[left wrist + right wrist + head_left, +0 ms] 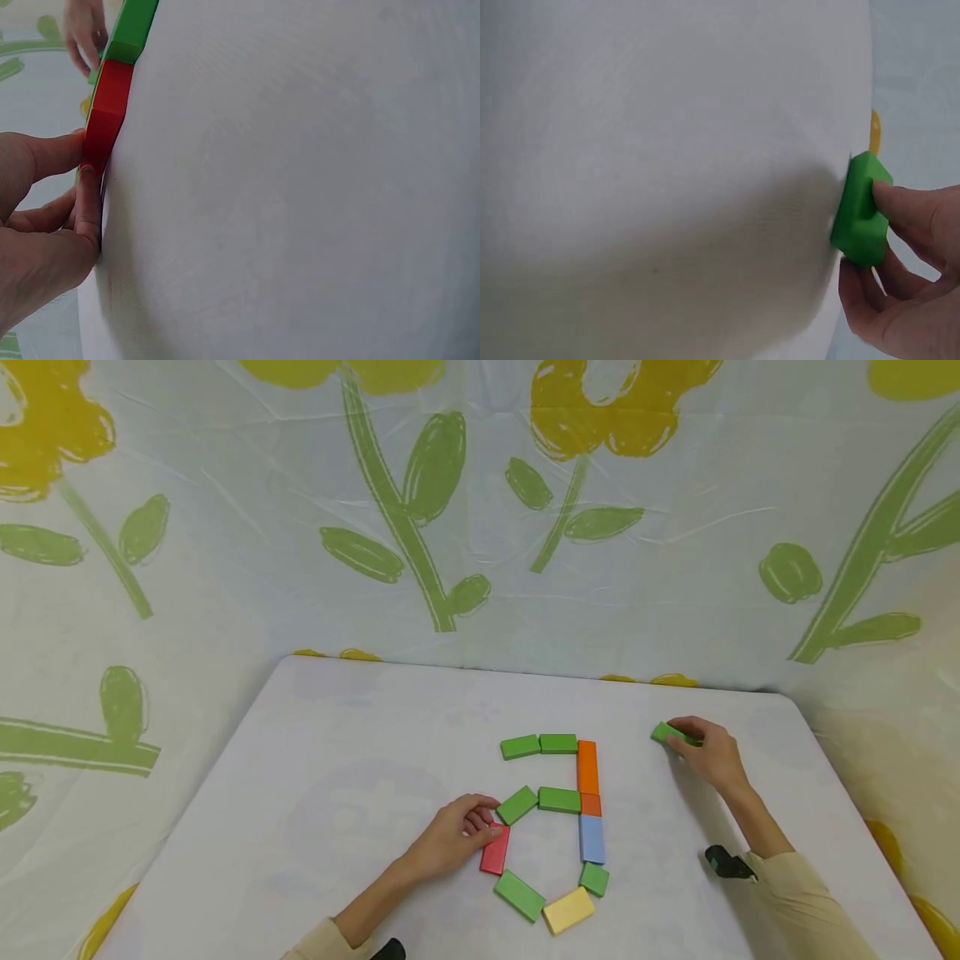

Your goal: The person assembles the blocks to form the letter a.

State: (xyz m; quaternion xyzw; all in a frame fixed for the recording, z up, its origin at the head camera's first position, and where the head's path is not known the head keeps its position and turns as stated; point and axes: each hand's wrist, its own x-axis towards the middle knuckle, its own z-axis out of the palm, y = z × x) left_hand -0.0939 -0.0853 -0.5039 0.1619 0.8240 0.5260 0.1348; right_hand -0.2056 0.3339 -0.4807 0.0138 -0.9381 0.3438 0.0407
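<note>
With thumb and fingers, my left hand point(453, 837) pinches a red block point(494, 853) at the left side of a ring of blocks. That red block nearly meets a tilted green block point(517, 806) above it. In the left wrist view, the thumb and a finger lie against the red block point(106, 112). Farther right, my right hand point(711, 753) grips a loose green block point(663, 732), partly covered by the fingers. The right wrist view has this green block point(861, 217) between thumb and fingers, close over the tabletop.
An orange block point(588, 767), a small orange block point(591, 804) and a blue block point(592, 839) form a vertical line. A yellow block point(568, 910) sits lowest, between green ones. Two green blocks make a top bar, including one green block point(558, 743). A flowered cloth point(480, 527) hangs behind the white table point(337, 710).
</note>
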